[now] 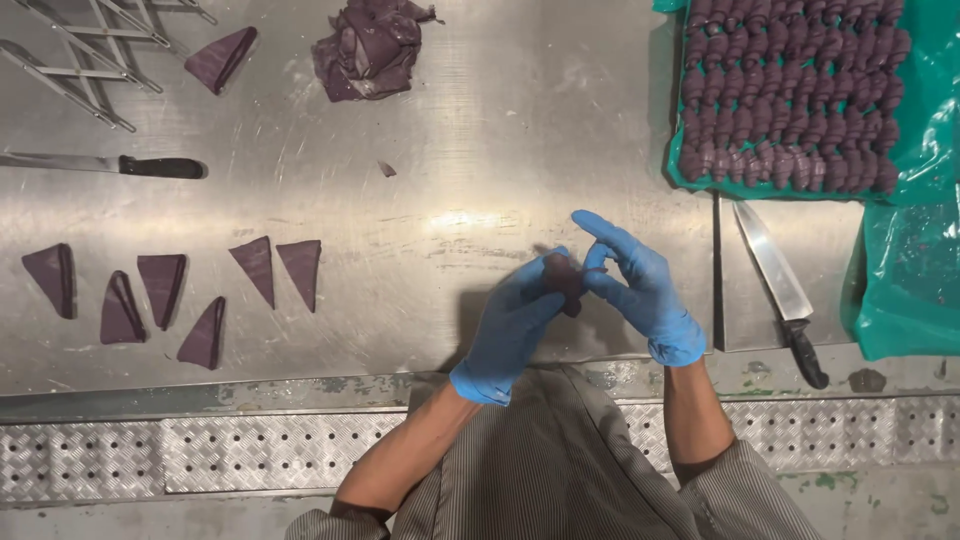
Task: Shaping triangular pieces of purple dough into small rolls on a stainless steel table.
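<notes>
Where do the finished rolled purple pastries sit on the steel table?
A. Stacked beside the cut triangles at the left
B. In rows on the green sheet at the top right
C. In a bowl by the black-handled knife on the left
B: the rolled purple pastries lie in tight rows on the green sheet at the top right of the steel table.

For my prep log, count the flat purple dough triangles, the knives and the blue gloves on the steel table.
Purple dough triangles: 7
Knives: 2
Blue gloves: 2
Total: 11
</notes>
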